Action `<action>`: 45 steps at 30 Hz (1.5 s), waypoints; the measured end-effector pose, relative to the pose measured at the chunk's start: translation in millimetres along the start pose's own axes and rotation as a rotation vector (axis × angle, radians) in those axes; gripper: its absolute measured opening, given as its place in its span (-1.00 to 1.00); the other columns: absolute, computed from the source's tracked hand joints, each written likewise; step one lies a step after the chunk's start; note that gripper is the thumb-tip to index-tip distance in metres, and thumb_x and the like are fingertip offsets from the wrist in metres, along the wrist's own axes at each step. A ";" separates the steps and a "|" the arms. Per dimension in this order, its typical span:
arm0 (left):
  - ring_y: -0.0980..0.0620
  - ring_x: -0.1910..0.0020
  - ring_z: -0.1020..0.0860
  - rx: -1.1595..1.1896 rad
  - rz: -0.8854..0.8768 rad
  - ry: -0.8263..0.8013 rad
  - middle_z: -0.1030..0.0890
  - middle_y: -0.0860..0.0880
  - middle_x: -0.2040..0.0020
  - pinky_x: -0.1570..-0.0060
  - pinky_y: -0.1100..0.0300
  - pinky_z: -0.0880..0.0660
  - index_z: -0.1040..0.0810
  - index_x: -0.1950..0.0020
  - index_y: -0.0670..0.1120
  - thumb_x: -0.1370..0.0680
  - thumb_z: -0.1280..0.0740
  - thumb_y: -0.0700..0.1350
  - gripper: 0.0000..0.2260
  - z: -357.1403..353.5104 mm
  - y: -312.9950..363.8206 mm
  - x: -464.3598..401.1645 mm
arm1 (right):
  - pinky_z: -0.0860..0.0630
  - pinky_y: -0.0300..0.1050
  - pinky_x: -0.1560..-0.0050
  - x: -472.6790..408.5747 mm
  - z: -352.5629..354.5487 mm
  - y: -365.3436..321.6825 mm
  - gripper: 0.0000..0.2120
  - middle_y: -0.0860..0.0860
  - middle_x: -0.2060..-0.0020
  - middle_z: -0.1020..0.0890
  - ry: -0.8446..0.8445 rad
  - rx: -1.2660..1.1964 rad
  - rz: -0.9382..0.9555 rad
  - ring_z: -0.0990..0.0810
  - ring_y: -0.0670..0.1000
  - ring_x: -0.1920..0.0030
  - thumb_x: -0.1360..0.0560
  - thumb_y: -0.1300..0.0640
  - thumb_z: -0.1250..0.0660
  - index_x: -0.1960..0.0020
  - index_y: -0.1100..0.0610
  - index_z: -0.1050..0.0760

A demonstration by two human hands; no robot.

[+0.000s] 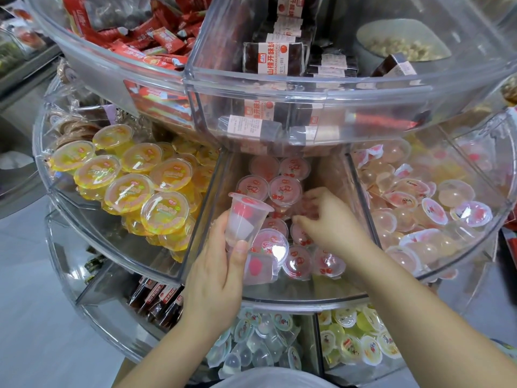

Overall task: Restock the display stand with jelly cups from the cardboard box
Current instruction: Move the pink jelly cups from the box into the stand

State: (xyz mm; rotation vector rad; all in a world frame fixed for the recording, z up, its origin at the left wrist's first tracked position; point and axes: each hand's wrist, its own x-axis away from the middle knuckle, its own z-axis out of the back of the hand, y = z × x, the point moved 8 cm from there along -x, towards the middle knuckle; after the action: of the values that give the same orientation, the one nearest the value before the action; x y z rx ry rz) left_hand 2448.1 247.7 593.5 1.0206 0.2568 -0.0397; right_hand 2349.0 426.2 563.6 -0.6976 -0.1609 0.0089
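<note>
A clear round display stand [305, 302] rises in tiers in front of me. Its middle compartment holds several pink jelly cups [285, 190] with red fruit lids. My left hand [216, 275] grips one pink jelly cup [244, 219], tilted, above the compartment's front left. My right hand [326, 219] reaches into the same compartment, its fingers curled over the cups there; whether it grips one is hidden. The cardboard box is out of view.
Yellow jelly cups [131, 180] fill the left compartment and pale peach ones [419, 203] the right. The tier above [279, 88] overhangs with red packets and dark bars. Small jellies [260, 340] lie in the tier below. Grey floor shows at the left.
</note>
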 end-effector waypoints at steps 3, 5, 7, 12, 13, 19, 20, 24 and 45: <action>0.32 0.01 -0.51 0.009 0.006 0.006 -0.50 0.28 -0.11 0.13 0.38 -0.41 -0.31 -0.34 0.08 -0.58 -0.01 0.13 -0.64 -0.4 -1.1 0.2 | -0.51 -0.23 -0.03 26.7 -5.4 -13.5 -0.57 -0.16 -0.01 -0.55 -0.232 -0.053 0.190 -0.54 -0.12 0.02 -0.39 0.24 -0.36 -0.14 -0.16 -0.40; 0.32 -0.01 -0.50 0.015 0.011 0.006 -0.50 0.27 -0.12 0.10 0.39 -0.41 -0.31 -0.35 0.07 -0.58 -0.01 0.13 -0.62 -0.8 -1.2 -0.2 | -0.39 -0.40 -0.18 46.7 -26.2 -25.1 -0.37 -0.25 -0.22 -0.44 -0.487 -0.058 0.304 -0.44 -0.25 -0.18 -0.36 0.17 -0.43 -0.33 -0.18 -0.30; 0.32 -0.04 -0.50 0.027 0.012 -0.006 -0.51 0.28 -0.12 0.07 0.43 -0.40 -0.31 -0.36 0.08 -0.58 -0.02 0.12 -0.63 -1.0 -0.2 -0.6 | -0.22 -0.57 -0.20 53.5 -38.3 -33.4 -0.25 -0.31 -0.27 -0.35 -0.504 -0.032 0.381 -0.33 -0.33 -0.24 -0.33 0.13 -0.48 -0.42 -0.10 -0.22; 0.30 -0.05 -0.49 0.090 0.019 -0.030 -0.51 0.27 -0.09 0.02 0.51 -0.34 -0.33 -0.35 -0.02 -0.59 -0.04 0.09 -0.62 1.1 0.2 -1.1 | -0.30 -0.60 -0.06 43.7 -17.0 -33.0 -0.44 -0.25 -0.13 -0.52 -0.177 -0.154 0.333 -0.44 -0.29 -0.14 -0.34 0.16 -0.46 -0.30 -0.02 -0.41; 0.30 -0.06 -0.47 0.086 0.037 -0.033 -0.50 0.26 -0.10 0.01 0.51 -0.34 -0.32 -0.37 -0.04 -0.59 -0.04 0.09 -0.60 1.3 -1.1 -2.0 | -0.28 -0.63 -0.03 41.1 -6.1 -25.8 -0.46 -0.30 -0.10 -0.49 -0.091 -0.188 0.285 -0.43 -0.34 -0.11 -0.36 0.12 -0.46 -0.30 -0.05 -0.39; 0.18 -0.36 -0.33 0.019 0.076 -0.164 -0.37 0.09 -0.40 -0.32 0.21 -0.28 -0.13 -0.51 0.06 -0.61 -0.01 0.13 -0.53 -14.1 -1.6 -14.4 | -0.19 -0.57 -0.07 35.3 16.0 2.2 -0.44 -0.13 -0.17 -0.44 0.081 -0.152 0.135 -0.40 -0.11 -0.23 -0.42 0.27 -0.37 -0.37 0.08 -0.30; 0.17 -0.36 -0.33 0.020 0.083 -0.188 -0.37 0.09 -0.40 -0.31 0.19 -0.29 -0.14 -0.50 0.06 -0.59 -0.03 0.12 -0.52 -18.5 -2.2 -17.4 | -0.17 -0.49 -0.14 33.7 14.4 4.0 -0.43 -0.07 -0.25 -0.44 0.081 -0.126 0.120 -0.37 -0.05 -0.29 -0.42 0.30 -0.35 -0.39 0.09 -0.28; 0.14 -0.21 -0.44 0.059 0.134 -0.236 -0.44 0.06 -0.30 -0.09 0.27 -0.34 -0.20 -0.41 0.07 -0.59 -0.11 0.08 -0.61 -28.6 -13.6 -27.3 | -0.17 -0.35 -0.11 27.6 5.7 5.6 -0.35 0.04 -0.37 -0.31 0.091 -0.044 0.046 -0.33 0.03 -0.34 -0.45 0.36 -0.26 -0.46 0.01 -0.17; 0.20 -0.15 -0.47 0.295 0.302 -0.317 -0.44 0.19 -0.14 -0.12 0.18 -0.43 -0.14 -0.29 0.13 -0.44 -0.21 0.10 -0.54 -37.8 -44.4 -31.3 | -0.42 0.00 0.19 12.3 7.4 -16.4 -0.50 0.16 -0.36 -0.35 0.175 0.590 0.011 -0.59 0.24 -0.05 -0.48 0.39 -0.12 -0.40 0.24 -0.15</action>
State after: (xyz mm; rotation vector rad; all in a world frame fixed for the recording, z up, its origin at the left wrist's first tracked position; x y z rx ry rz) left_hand 2403.7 253.7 544.9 1.3188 -0.1995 0.0357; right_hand 2359.3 419.2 581.4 -0.1085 0.0180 0.0057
